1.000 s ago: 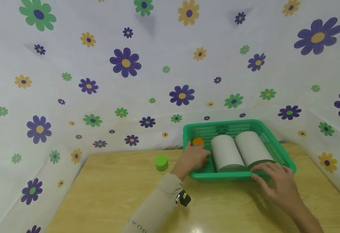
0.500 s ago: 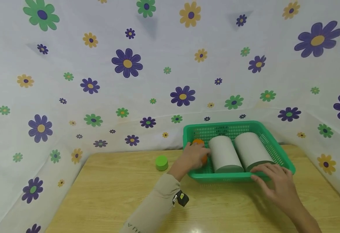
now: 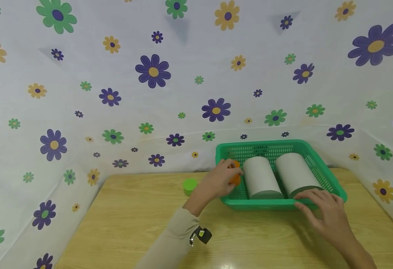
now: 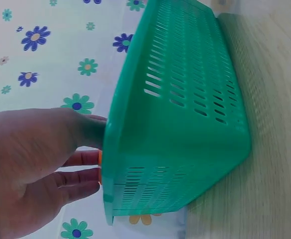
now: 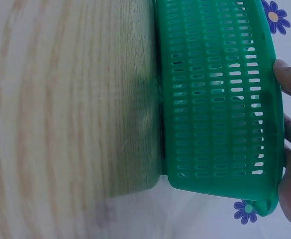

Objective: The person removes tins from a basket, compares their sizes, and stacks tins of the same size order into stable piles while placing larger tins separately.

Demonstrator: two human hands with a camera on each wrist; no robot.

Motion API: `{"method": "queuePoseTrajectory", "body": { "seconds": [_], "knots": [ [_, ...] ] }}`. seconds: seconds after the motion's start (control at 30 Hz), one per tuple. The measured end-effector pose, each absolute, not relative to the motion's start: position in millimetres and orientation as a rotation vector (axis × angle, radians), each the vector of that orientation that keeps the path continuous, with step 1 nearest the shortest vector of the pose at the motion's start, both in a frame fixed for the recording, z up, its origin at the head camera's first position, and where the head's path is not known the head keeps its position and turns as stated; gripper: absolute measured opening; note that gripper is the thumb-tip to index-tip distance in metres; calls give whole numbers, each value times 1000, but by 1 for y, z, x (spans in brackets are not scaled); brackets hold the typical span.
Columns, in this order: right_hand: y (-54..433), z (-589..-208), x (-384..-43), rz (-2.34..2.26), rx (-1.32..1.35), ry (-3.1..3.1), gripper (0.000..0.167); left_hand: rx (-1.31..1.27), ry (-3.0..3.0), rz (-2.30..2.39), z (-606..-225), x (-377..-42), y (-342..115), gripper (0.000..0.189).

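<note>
The left hand (image 3: 216, 179) reaches over the left side of a green perforated basket (image 3: 260, 203). Its fingers and thumb are bent about an orange rounded thing (image 3: 237, 179), partly hidden by the hand. In the left wrist view only a sliver of orange shows between fingertips and rim. Two white cylinders (image 3: 262, 177) lie side by side in the basket, a narrow gap between them. At the front rim, toward the right, the right hand (image 3: 327, 213) grips the basket edge. The right wrist view shows its thumb against the rim, with other fingers partly hidden behind it.
A short bright green cylinder (image 3: 190, 186) stands left of the basket on the wooden table (image 3: 132, 216), partly behind the left forearm. White flower-patterned cloth (image 3: 115, 112) rises behind the table and at both sides.
The left hand has shifted slightly left and back relative to the basket. The left white cylinder has moved a little left, opening a gap between the two. The right hand keeps its place.
</note>
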State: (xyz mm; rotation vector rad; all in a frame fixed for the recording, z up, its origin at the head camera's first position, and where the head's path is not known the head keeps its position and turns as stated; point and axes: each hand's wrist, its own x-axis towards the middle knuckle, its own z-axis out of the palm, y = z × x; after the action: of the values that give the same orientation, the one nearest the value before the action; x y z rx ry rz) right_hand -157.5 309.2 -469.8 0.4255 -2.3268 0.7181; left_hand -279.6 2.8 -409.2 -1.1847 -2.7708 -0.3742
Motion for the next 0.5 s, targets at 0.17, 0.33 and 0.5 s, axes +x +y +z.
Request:
{"method": "queuePoseTrajectory", "body": {
  "seconds": [0.17, 0.33, 0.5],
  "knots": [
    [309, -471, -158, 723, 417, -2328, 32, -1218, -2710, -473, -407, -274, -6, 35],
    [309, -471, -159, 721, 413, -2320, 32, -1228, -2661, -588, -406, -269, -16, 34],
    [309, -472, -160, 717, 413, -2303, 32, -1217, -2617, -748, -405, -263, -26, 36]
  ]
}}
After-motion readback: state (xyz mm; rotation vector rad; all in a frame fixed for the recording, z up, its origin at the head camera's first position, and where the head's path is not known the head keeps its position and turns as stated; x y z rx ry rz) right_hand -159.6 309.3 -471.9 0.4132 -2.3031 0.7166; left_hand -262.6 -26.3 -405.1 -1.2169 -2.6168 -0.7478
